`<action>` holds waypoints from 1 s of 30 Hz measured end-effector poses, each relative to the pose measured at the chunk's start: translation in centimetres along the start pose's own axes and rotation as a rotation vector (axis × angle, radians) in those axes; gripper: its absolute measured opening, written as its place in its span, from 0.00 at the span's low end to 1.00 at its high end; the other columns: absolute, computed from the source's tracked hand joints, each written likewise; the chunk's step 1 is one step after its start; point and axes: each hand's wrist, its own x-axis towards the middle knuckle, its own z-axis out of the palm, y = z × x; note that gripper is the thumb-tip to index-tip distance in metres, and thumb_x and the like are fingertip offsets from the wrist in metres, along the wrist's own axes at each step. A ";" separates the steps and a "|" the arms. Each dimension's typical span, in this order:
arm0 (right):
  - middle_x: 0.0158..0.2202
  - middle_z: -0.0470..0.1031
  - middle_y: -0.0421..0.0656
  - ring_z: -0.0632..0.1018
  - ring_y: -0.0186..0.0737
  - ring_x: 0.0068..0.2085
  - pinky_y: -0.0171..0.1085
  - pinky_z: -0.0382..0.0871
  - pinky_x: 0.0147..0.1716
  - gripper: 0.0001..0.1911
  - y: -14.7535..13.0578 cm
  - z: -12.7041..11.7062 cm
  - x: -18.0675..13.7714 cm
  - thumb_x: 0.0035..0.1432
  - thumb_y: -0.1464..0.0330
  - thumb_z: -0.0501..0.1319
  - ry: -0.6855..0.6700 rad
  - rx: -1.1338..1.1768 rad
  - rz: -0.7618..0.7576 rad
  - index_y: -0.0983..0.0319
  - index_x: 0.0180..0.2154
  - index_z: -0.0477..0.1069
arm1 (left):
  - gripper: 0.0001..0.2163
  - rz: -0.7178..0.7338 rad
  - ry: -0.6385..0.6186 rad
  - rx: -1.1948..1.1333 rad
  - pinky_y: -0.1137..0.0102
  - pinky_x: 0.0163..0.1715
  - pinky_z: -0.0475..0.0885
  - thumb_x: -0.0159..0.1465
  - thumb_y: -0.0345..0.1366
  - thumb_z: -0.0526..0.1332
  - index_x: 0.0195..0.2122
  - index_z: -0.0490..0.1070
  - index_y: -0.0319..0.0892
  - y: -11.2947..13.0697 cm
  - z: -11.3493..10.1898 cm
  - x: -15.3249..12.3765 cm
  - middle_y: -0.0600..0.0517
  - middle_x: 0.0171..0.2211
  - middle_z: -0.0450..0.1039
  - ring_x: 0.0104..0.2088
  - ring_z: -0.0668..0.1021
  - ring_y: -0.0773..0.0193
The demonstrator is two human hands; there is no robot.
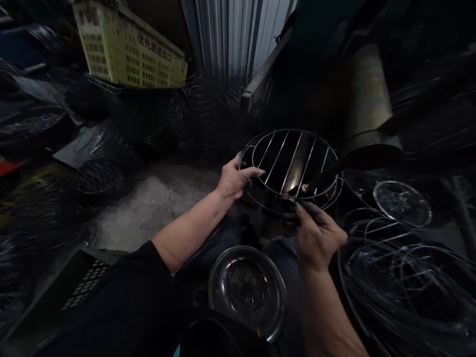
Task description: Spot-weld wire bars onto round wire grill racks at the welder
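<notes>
A round wire rack (275, 159) with several parallel bars is held up in front of me, slightly tilted. My left hand (235, 179) grips its left rim, the thumb lying over the wire. At the near rim, my right hand (318, 234) is pinched closed against the wire; whether a smaller piece is also between those fingertips is hidden. Just beyond the right fingertips, a metal rod tip (304, 188) with a small orange glow meets the rack, beside a brass-coloured cylinder (296, 171). Below, a shiny metal bowl (217, 292) with small wire pieces rests at my lap.
Coiled and looped wire parts (401, 267) are heaped at my right. A thick metal cylinder (372, 94) of a machine hangs at the upper right. A yellow crate (152, 64) stands at the back left, and a green crate (70, 292) is near my left elbow.
</notes>
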 end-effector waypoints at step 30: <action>0.23 0.77 0.41 0.77 0.37 0.19 0.32 0.72 0.18 0.13 -0.3 0.4 0.8 0.40 0.66 0.74 0.015 0.041 -0.024 0.66 0.29 0.78 | 0.23 0.006 -0.033 0.032 0.75 0.17 0.57 0.42 0.26 0.72 0.41 0.72 0.39 1.0 0.5 0.3 0.58 0.27 0.66 0.21 0.70 0.72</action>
